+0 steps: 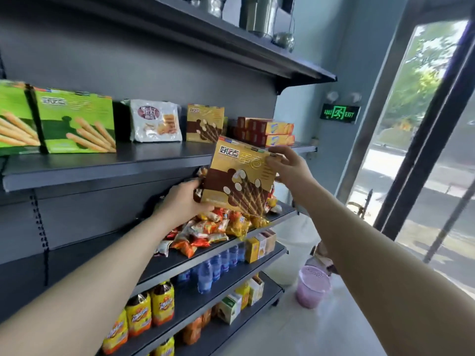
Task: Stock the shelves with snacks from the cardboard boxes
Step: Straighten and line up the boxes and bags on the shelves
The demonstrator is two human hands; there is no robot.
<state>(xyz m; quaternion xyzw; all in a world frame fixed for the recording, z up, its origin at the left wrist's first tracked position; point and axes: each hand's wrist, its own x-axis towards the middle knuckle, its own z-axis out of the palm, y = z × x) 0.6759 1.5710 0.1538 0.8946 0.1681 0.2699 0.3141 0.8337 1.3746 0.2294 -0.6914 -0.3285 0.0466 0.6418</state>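
- The long dark grey metal shelf (108, 167) holds two big green stick-biscuit boxes (77, 123), a white biscuit bag (155, 121), one yellow and brown box (204, 123) and a stack of red and yellow packs (267, 131).
- The flat yellow and brown cardboard box of chocolate sticks (240, 179) is up in the air, just in front of that shelf, tilted.
- The left hand (183, 201) grips its bottom corner. The right hand (290, 167) pinches its top right corner.
- The box should probably stand straight next to the one like it, picture facing out.
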